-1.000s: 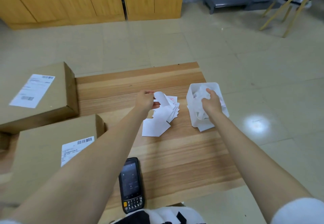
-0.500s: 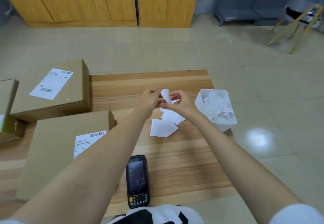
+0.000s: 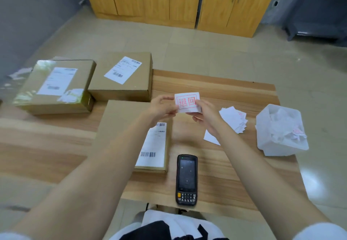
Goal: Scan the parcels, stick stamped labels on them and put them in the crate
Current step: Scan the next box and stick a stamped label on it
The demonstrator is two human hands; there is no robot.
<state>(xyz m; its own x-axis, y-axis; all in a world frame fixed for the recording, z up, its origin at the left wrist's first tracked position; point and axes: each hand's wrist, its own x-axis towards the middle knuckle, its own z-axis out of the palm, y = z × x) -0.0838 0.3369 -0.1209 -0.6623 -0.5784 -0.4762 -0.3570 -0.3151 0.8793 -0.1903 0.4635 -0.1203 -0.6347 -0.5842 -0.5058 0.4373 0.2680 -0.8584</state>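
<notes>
**Label flattened out and held up in both hands**

Label (image 3: 187, 102): half a second ago it was a curled strip pinched between the hands above the loose label pile (image 3: 233, 119). Now it is flat, printed face toward the camera. A second ago the right hand was down in the white bin (image 3: 277, 148); it is out of the bin now and on the label.

Left hand (image 3: 162, 107): thumb and fingertips pinch the label's left edge.
Right hand (image 3: 207, 116): fingers curled round the right edge and lower corner, hiding part of it.

Look of the label: small white rectangle, wider than tall, with a red rectangular frame and two large red characters inside. The print is slightly soft from blur.

Position: held off the surface (image 3: 225, 164), near the far right corner of the nearest parcel (image 3: 120, 119), left of the label pile.

That parcel is a brown carton with a white barcode shipping label (image 3: 153, 145) on its right side. Two more cartons (image 3: 56, 89) (image 3: 124, 82) lie beyond it. The handheld scanner (image 3: 186, 179) lies screen up just right of the nearest parcel, as before. The bin is at the right edge of the surface, with crumpled white paper in it.
</notes>
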